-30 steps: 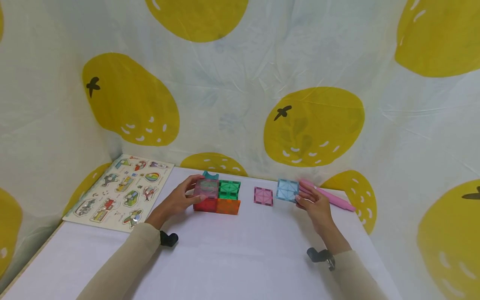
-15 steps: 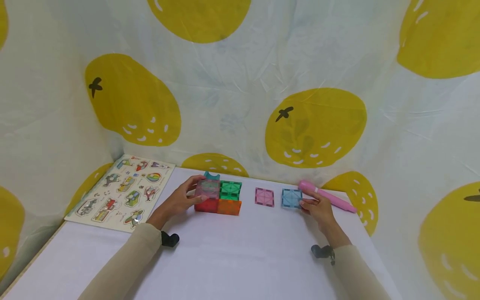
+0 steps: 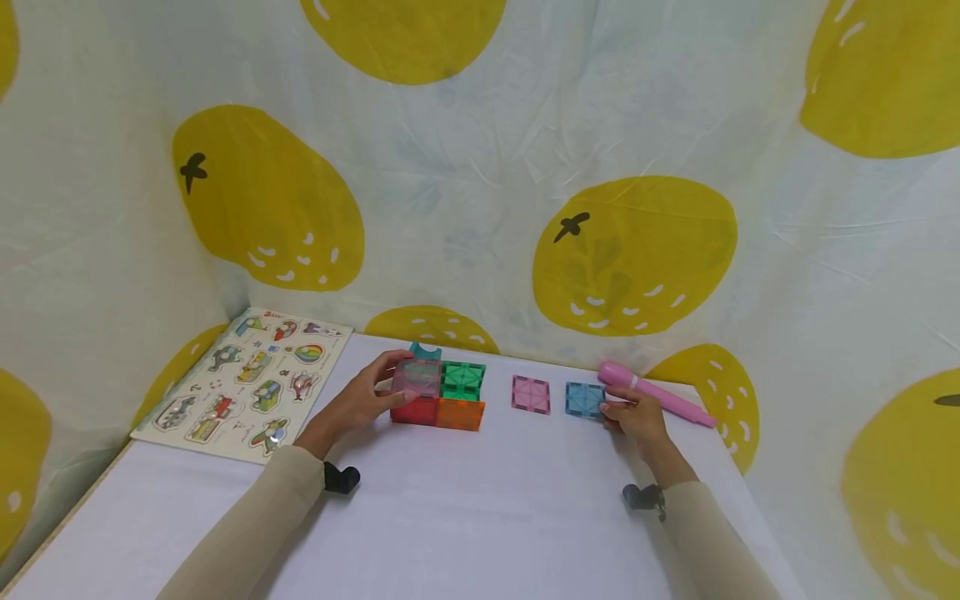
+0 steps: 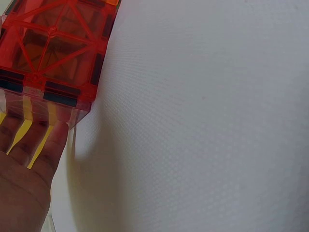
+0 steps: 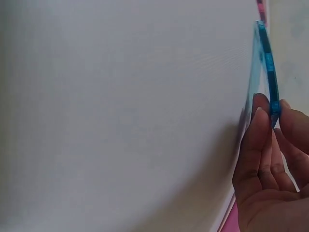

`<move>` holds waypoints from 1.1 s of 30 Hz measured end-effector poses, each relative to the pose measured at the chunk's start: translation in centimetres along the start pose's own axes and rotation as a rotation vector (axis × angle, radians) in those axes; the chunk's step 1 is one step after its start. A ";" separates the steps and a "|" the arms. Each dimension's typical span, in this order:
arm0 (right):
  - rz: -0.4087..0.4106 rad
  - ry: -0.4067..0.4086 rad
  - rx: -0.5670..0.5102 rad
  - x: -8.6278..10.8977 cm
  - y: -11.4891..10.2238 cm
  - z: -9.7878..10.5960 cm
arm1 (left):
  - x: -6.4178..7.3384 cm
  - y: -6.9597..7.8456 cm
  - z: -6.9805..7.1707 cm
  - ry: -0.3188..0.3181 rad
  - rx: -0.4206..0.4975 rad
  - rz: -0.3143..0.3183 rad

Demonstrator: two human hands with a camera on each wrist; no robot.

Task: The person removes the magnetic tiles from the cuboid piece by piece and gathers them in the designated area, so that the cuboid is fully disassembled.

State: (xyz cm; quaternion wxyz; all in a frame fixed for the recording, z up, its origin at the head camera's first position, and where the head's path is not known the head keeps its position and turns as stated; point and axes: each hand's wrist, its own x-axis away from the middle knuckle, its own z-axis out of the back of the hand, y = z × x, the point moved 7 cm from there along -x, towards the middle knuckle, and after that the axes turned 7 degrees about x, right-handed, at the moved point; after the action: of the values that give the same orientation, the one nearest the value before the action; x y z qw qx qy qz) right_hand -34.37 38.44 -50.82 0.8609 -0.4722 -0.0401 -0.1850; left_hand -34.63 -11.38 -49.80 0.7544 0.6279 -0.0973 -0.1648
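A small box built of see-through magnetic tiles stands mid-table, with a green tile (image 3: 462, 381), an orange tile (image 3: 461, 414) and a red tile (image 4: 50, 31) showing. My left hand (image 3: 362, 400) grips its left end, where a pale pink panel (image 3: 422, 375) shows; in the left wrist view the fingers lie along a clear side face. Between thumb and fingers, my right hand (image 3: 637, 419) pinches the edge of a square blue magnetic tile (image 3: 583, 400). That tile is close over the table, seen edge-on in the right wrist view. A loose pink magnetic tile (image 3: 531, 394) lies left of it.
A teal piece with a curved cut-out (image 3: 425, 352) stands behind the box. Beyond my right hand lies a pink plastic stick with a rounded end (image 3: 663, 398). A picture puzzle board (image 3: 243, 383) covers the table's left back corner. A fruit-print curtain (image 3: 450, 208) hangs behind.
My right hand has lowered the blue tile toward the table and shifted it slightly right. The left hand keeps its hold on the box.
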 end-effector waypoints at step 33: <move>0.552 0.029 0.288 6.4 -8.9 -4.4 | -0.2 -0.4 0.0 0.015 -0.002 0.039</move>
State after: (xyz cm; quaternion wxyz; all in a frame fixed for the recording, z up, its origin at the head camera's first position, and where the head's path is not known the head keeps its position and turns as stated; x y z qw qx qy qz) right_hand -32.05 28.67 -44.56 0.9371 -0.3357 0.0763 0.0568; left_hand -34.88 -11.39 -50.18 0.7587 0.6265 -0.1037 -0.1454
